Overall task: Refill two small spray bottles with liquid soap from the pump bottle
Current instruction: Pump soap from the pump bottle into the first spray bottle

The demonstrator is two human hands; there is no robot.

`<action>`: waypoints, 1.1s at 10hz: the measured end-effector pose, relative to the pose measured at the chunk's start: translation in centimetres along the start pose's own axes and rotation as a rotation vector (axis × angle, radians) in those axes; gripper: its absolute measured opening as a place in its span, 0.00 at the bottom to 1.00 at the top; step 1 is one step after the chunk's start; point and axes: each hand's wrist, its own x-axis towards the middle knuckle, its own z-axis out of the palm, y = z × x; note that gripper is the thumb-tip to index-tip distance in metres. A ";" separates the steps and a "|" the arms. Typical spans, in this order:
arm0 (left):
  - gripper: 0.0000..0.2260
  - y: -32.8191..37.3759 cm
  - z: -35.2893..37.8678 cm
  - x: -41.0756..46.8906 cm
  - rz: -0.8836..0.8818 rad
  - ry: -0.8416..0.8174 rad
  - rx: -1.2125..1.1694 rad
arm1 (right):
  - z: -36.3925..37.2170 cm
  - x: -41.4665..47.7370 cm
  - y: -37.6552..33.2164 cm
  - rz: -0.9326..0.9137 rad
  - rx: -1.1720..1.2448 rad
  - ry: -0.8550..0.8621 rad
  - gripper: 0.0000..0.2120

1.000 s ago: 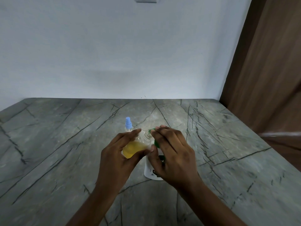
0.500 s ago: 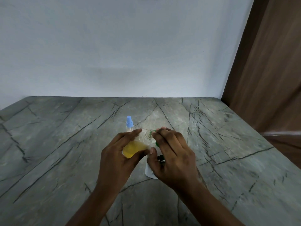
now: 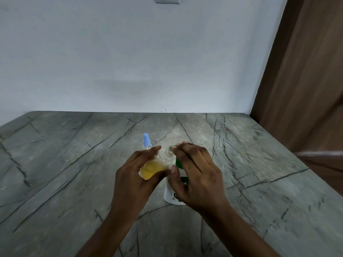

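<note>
Spray bottle half-full yellow soap, left hand holding.
</note>
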 end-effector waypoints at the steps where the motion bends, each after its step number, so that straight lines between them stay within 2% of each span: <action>1: 0.24 -0.1 0.0 0.0 -0.012 -0.004 -0.006 | 0.1 0.0 -0.1 0.002 0.010 0.013 0.15; 11: 0.24 -0.1 -0.2 -0.1 0.001 -0.044 0.010 | 0.2 -0.5 0.0 0.031 0.013 0.002 0.14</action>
